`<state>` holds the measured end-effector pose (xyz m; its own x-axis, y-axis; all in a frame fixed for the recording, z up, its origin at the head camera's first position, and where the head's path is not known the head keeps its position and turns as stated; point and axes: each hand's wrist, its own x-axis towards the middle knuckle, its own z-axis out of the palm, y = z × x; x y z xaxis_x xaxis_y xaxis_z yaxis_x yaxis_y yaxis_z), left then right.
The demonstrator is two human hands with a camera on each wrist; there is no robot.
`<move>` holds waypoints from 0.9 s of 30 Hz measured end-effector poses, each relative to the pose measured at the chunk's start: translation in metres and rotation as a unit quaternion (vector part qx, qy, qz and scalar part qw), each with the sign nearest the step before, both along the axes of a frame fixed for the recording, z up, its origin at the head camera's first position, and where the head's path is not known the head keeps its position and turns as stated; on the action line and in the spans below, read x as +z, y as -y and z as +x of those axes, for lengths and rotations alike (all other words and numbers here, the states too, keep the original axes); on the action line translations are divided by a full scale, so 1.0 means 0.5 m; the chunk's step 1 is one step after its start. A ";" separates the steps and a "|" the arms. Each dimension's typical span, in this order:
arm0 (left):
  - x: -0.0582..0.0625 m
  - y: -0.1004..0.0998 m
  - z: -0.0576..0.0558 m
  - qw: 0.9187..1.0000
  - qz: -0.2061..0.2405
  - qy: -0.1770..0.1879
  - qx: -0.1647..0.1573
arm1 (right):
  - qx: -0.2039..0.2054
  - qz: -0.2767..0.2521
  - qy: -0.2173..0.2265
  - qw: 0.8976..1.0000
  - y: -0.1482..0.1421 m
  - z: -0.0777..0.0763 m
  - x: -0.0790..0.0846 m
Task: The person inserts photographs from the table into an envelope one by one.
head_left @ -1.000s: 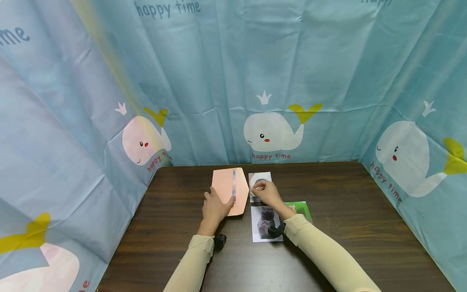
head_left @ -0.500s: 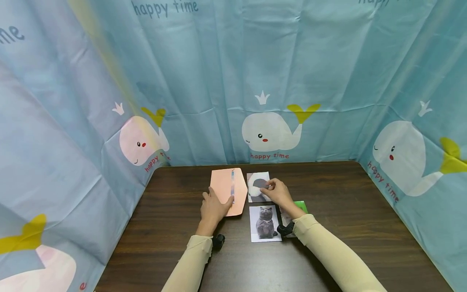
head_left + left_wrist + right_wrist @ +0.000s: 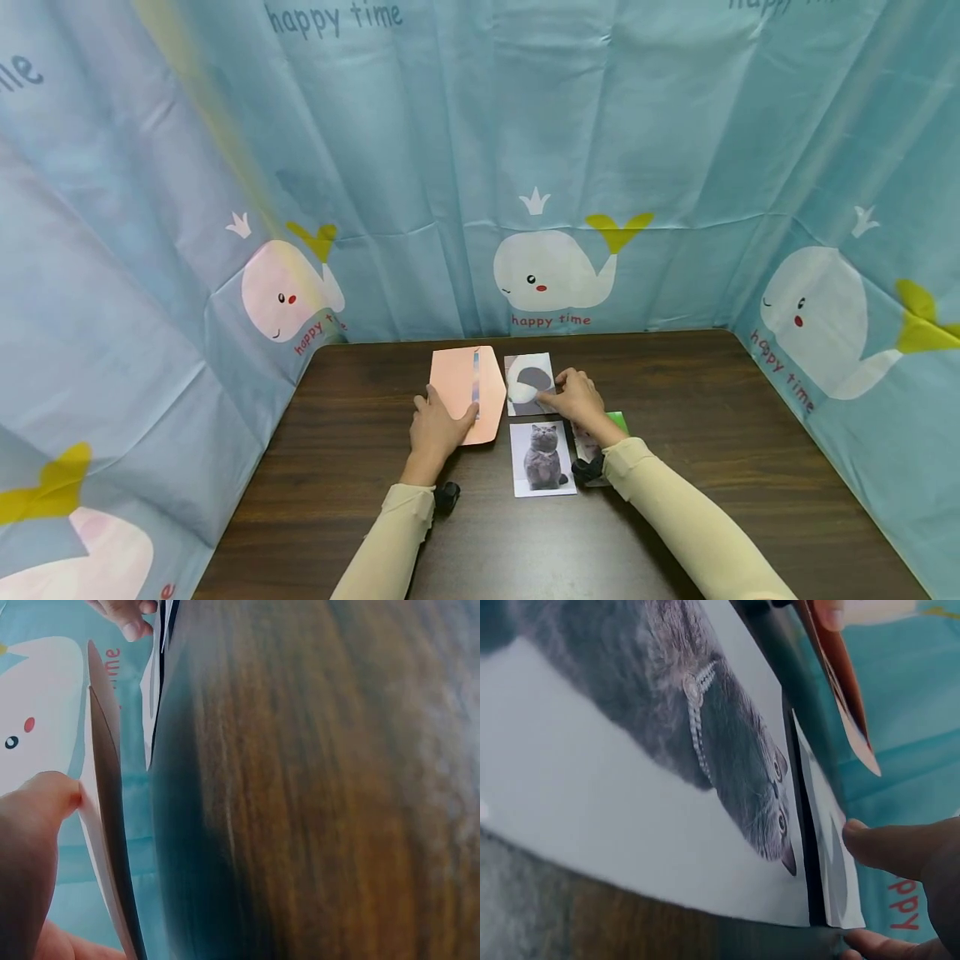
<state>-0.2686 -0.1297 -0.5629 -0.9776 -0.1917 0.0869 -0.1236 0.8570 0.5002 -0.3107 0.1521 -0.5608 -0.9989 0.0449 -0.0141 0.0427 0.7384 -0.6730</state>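
My left hand (image 3: 438, 427) rests on a peach-pink envelope (image 3: 453, 379), thumb on its face and the other fingers at its left edge. The left wrist view catches the thumb (image 3: 56, 795) against the envelope (image 3: 101, 787). Just right of it lies a photo print (image 3: 522, 392) of a white rounded shape with a grey oval. At that print's right side is my right hand (image 3: 581, 404), thumb on its lower right part, fingers by the edge. Below lies a photo of a grey cat (image 3: 543, 458). A green-edged picture (image 3: 618, 421) is partly hidden under the right wrist.
The dark wooden table (image 3: 337, 433) extends left, right and in front of the prints. A blue curtain (image 3: 420, 167) with whale patterns surrounds its back and sides. Small black devices (image 3: 447, 498) sit on both wrists.
My right hand has moved right, from over the middle of the upper print to its right edge, uncovering its picture. The left hand has stayed on the envelope.
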 end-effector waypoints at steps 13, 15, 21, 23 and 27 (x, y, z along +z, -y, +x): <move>0.002 0.000 0.004 1.000 0.003 0.010 0.000 | -0.003 0.041 0.010 0.999 0.015 -0.003 0.003; 0.002 0.001 0.003 1.000 0.003 0.009 0.000 | -0.001 0.046 0.011 0.999 0.017 -0.004 0.002; 0.002 0.000 0.005 1.000 0.004 0.004 0.000 | 0.004 0.060 0.006 0.998 0.020 -0.005 -0.003; 0.001 0.000 0.005 1.000 0.004 0.005 0.001 | 0.003 0.063 0.006 0.998 0.021 -0.005 -0.005; 0.003 -0.001 0.005 1.000 0.004 0.004 0.001 | 0.003 0.064 0.005 0.998 0.022 -0.005 -0.006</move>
